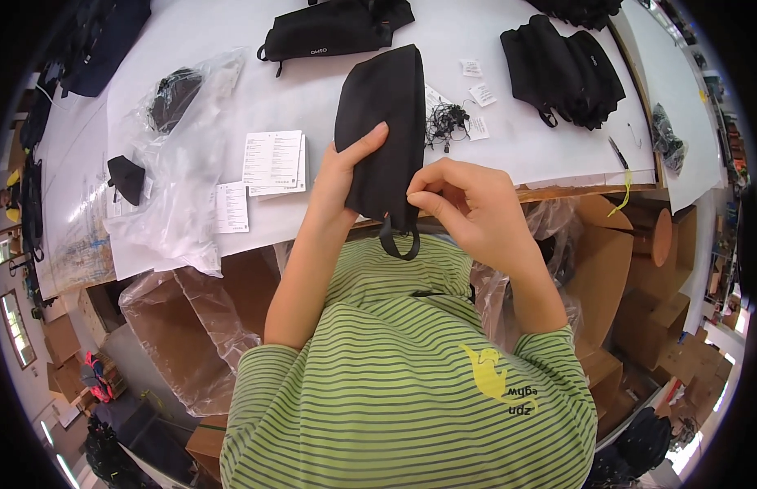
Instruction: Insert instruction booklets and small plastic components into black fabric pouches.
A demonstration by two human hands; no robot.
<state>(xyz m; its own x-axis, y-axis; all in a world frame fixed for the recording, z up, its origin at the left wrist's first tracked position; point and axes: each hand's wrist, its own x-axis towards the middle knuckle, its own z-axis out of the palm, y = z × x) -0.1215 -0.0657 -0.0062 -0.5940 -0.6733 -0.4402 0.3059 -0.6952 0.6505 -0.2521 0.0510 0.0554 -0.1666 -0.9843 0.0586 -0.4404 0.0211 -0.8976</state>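
My left hand [346, 173] is closed round a flat black fabric pouch [382, 122], its thumb lying across the front. The pouch is held upright over the table's near edge, and a black loop strap [399, 240] hangs from its lower end. My right hand [468, 204] pinches the pouch's right edge near the bottom, thumb and forefinger together. Whether a zipper pull or only cloth is between those fingertips is too small to tell. Just beyond that hand lies a tangle of thin black cords [448, 124] with small white tags [481, 94].
More black pouches lie at the back [333, 33] and in a pile at right [562, 73]. Printed white cards [272, 160] and clear plastic bags [178, 179] cover the left side. A pen-like dark tool [618, 152] rests near the right edge. Cardboard boxes [602, 269] stand below the table.
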